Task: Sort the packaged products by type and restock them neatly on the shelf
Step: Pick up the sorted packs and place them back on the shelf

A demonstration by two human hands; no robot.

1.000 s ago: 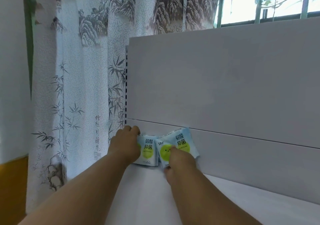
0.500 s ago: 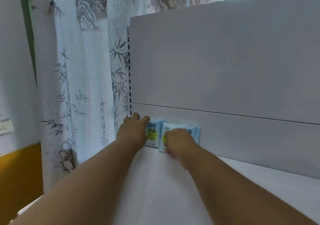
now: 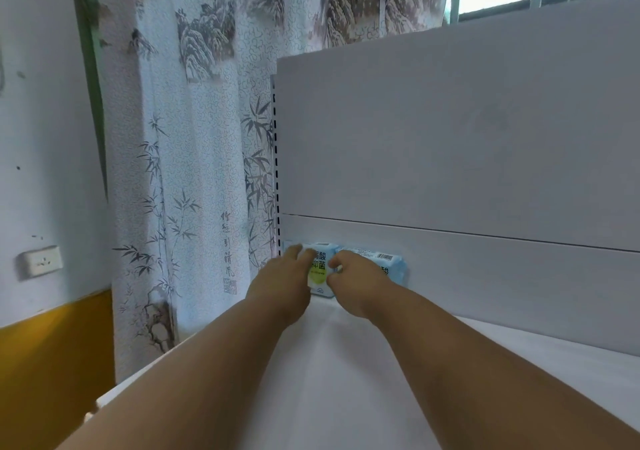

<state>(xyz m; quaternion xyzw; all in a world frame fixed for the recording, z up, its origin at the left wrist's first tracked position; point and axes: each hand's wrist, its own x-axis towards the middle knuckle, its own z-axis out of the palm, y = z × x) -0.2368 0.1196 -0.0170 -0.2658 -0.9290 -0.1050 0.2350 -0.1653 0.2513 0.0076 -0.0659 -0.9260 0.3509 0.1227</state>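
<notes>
My left hand (image 3: 282, 281) and right hand (image 3: 360, 281) press two light blue packs (image 3: 320, 269) upright against the back panel (image 3: 450, 138), at the left end of the white shelf (image 3: 346, 380).

Both forearms extend forward from the lower edge of the view, bare and converging toward the centre. The left hand (image 3: 282, 281) is presented back-up, fingers (image 3: 300, 255) stretched forward and lying close together, thumb side toward the middle. The right hand (image 3: 358, 278) is likewise back-up, its fingers curled downward at the knuckles (fingertips hidden from view). The two hands sit just beside each other, narrowly apart. Neither grip is visibly closed around anything.
</notes>
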